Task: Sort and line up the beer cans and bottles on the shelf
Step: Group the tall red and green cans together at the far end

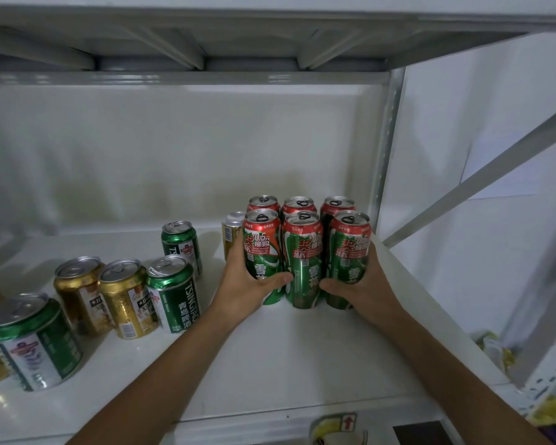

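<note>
White metal shelf [302, 358], right end, hard against the upright post [387, 149]. Six tall red-and-green beer cans stand upright in a block, two rows of three, touching one another; back row [299, 204] shows tops only.

Left hand [247, 284] wraps the front left can [261, 242]: thumb across the lower front, fingers behind and out of sight. Right hand [363, 284] wraps the front right can [349, 248] the same way, thumb pointing inward. Both grips closed on cans, and the front middle can [302, 258] sits squeezed between them. Looks like the block is being squared up as a unit.

Elsewhere on the shelf, unsorted:
- tall gold can [231, 231] just behind the left hand, partly hidden
- short green Tsingtao can [182, 245] standing further back
- second Tsingtao can [174, 293] nearer the front, its rim dented
- two short gold cans [106, 293] beside it, touching
- another short green can [34, 342] at the left edge

No bottles in view.

Handling, my estimate: thin aluminium walls, smooth printed skin, likely slippery. Cannot tell full from empty; the pull tabs look intact on the tall ones. Tall and narrow, so they will tip if pushed high. Best hold is low on the body, pressure inward from both outer cans, sliding, not lifting. Squeeze lightly; walls dent easily, as the Tsingtao rim shows.
</note>
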Tool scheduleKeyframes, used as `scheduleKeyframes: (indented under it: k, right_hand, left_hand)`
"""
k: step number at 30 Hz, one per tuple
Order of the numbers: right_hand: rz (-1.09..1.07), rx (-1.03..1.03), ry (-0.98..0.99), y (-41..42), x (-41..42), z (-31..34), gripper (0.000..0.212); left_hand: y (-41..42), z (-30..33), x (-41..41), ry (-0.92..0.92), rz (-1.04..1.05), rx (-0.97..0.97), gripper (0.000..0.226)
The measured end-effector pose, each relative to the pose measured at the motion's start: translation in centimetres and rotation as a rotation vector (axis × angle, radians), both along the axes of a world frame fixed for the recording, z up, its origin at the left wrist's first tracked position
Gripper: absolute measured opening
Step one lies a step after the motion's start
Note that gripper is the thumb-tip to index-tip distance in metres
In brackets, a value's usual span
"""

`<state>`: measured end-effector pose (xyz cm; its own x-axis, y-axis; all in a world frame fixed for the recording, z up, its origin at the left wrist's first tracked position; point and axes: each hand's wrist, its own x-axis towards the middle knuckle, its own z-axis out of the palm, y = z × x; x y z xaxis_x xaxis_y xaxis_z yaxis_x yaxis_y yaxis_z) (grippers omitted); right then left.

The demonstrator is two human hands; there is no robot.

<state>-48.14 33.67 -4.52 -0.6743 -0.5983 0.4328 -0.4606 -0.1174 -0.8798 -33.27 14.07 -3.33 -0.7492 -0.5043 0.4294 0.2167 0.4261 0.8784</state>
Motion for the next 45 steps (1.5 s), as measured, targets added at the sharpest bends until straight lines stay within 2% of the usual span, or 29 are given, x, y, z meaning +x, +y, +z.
scheduleKeyframes:
  k: [2, 5, 6, 8, 10, 12, 14, 15, 18, 19, 21, 26, 30, 33, 38, 45]
  right_hand:
    - [0.008, -0.042, -0.019, 0.4, 0.2, 0.4, 0.100]
    - [-0.145, -0.191, -0.065, 1.1, 0.7, 2.2, 0.102]
    - [-0.212, -0.234, -0.036, 1.4, 0.7, 3.3, 0.094]
    - [-0.314, -0.265, 0.114, 1.8, 0.7, 6.5, 0.059]
    - [-0.317, -0.163, 0.295, 2.0, 0.3, 10.2, 0.029]
    - [-0.227, 0.062, 0.433, 1.5, 0.0, 14.2, 0.018]
    - [-0.084, 0.382, 0.533, 0.1, -0.4, 17.6, 0.021]
    - [-0.018, 0.548, 0.586, -0.9, -0.6, 18.8, 0.024]
    - [0.121, 0.877, 0.674, -4.3, -1.0, 20.3, 0.037]
    - [0.153, 0.942, 0.674, -5.3, -1.0, 20.5, 0.041]
    - [0.194, 1.052, 0.668, -6.7, -0.8, 20.9, 0.046]
    - [0.208, 1.176, 0.654, -8.8, -0.9, 22.4, 0.050]
    - [0.184, 1.280, 0.714, -10.0, -0.9, 22.5, 0.060]
    - [0.177, 1.289, 0.695, -10.4, -1.1, 22.4, 0.063]
    - [0.188, 1.339, 0.690, -10.6, -1.7, 22.0, 0.073]
    - [0.137, 1.300, 0.721, -10.4, -2.8, 21.5, 0.064]
  left_hand:
    - [0.0, 0.1, 0.1, 0.002, 0.003, -0.015, 0.096]
    - [0.2, 0.6, 0.2, 0.006, -0.012, -0.015, 0.097]
    - [0.2, 0.8, 0.3, 0.009, -0.012, -0.018, 0.098]
    - [0.5, 1.5, 0.6, 0.031, 0.006, -0.034, 0.099]
    - [1.0, 2.6, 1.2, 0.039, 0.040, -0.030, 0.101]
    - [1.4, 3.9, 1.9, 0.024, 0.109, -0.106, 0.113]
    - [1.5, 5.4, 2.5, 0.000, 0.210, -0.295, 0.124]
    - [1.6, 6.3, 2.7, 0.004, 0.246, -0.416, 0.122]
    - [1.3, 9.1, 2.6, -0.042, 0.227, -0.823, 0.086]
    - [1.0, 9.7, 2.3, -0.080, 0.186, -0.918, 0.072]
    - [0.4, 10.4, 1.7, -0.162, 0.107, -0.991, 0.052]
    - [-0.2, 10.5, 1.0, -0.164, 0.048, -0.928, 0.041]
    - [-0.4, 10.7, 0.5, -0.182, 0.027, -0.831, 0.030]
    - [-0.4, 10.8, 0.3, -0.193, 0.016, -0.759, 0.023]
    - [0.0, 11.1, 0.0, -0.206, 0.056, -0.765, 0.024]
    - [0.3, 11.0, -0.1, -0.195, 0.063, -0.774, 0.024]
